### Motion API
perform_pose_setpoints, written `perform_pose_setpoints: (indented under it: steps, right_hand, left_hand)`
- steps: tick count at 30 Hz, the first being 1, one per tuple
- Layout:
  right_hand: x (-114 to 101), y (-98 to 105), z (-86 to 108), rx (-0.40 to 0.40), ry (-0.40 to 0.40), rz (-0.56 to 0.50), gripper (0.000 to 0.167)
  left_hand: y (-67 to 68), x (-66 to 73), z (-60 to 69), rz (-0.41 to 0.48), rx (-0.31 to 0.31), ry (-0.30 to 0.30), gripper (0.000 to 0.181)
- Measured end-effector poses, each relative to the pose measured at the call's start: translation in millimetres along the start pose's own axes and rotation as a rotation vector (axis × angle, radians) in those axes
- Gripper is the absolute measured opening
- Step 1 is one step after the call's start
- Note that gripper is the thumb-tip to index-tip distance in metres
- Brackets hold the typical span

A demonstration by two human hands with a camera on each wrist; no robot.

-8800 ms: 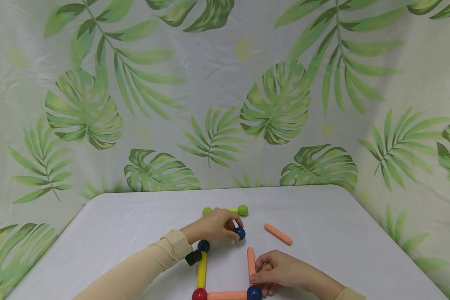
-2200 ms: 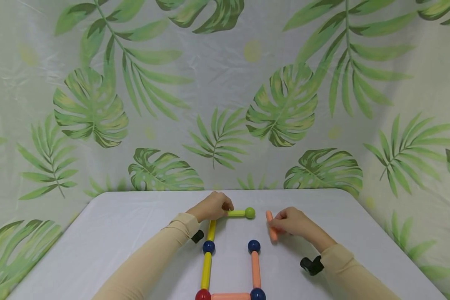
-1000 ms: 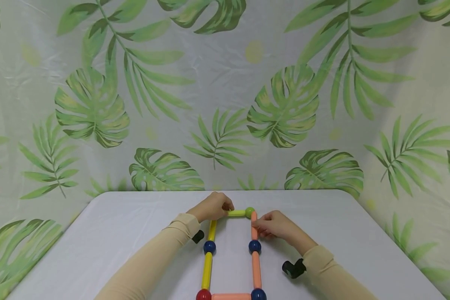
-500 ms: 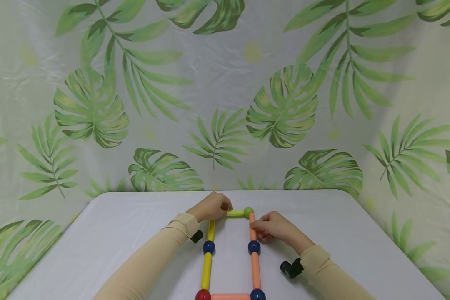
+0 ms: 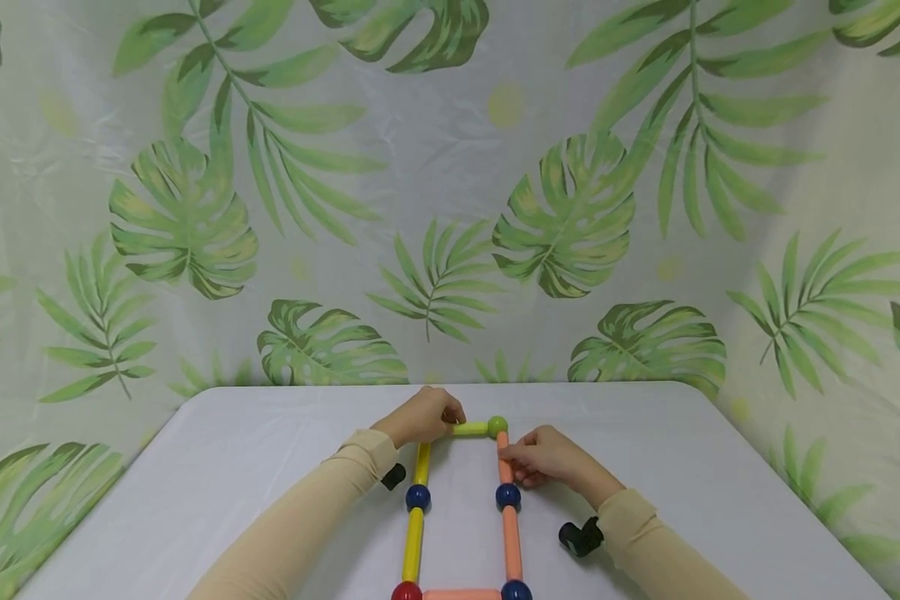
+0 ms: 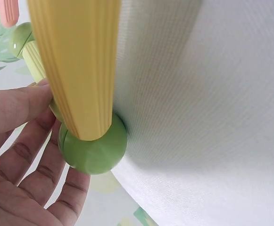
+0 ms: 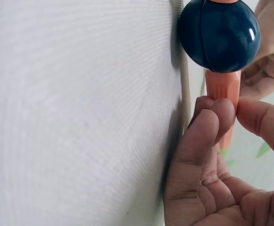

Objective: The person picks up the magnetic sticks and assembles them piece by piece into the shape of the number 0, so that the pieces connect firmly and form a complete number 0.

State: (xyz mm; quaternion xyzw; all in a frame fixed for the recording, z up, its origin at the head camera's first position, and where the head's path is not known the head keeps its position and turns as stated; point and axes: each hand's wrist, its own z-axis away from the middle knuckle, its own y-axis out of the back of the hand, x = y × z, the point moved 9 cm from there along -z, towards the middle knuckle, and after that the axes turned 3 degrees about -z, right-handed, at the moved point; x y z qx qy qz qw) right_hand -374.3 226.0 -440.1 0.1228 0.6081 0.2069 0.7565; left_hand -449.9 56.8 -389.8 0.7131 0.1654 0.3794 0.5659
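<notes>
A frame of magnetic rods and balls lies on the white table. My left hand (image 5: 422,415) pinches the lime rod (image 5: 470,429) at the far side, beside a green ball (image 6: 93,153) that meets a yellow rod (image 6: 78,61). My right hand (image 5: 555,458) pinches an orange rod (image 7: 223,87) between thumb and fingers. That rod runs from a dark blue ball (image 5: 507,497) to the far right green ball (image 5: 498,426), apparently touching both. Lower down, another orange rod (image 5: 512,543) joins the blue ball to a nearer blue ball (image 5: 517,591).
On the left side, a blue ball (image 5: 417,497) links two yellow rods, the nearer yellow rod (image 5: 413,546) reaching a red ball (image 5: 407,592). An orange rod (image 5: 462,594) at the bottom edge spans red to blue. A leaf-patterned cloth (image 5: 450,183) hangs behind the table (image 5: 270,417).
The loose orange rod was picked up by my right hand and brought left between the blue and green balls. Earlier my left hand moved from a blue ball to the lime rod. Lately both hands barely move.
</notes>
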Motion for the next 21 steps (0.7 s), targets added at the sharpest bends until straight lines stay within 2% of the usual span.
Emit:
perform_pose_setpoints:
  steps: [12,21]
  right_hand:
    - [-3.1,-1.6,0.3,-0.004,-0.019,0.023,0.027]
    - [-5.1,-1.0,0.6,-0.013,-0.013,0.044,0.028]
  left_hand:
    - [0.2,-0.4,0.9,-0.015,0.005,-0.013,0.02]
    - [2.4,2.0,1.3,-0.011,0.001,0.004,0.019]
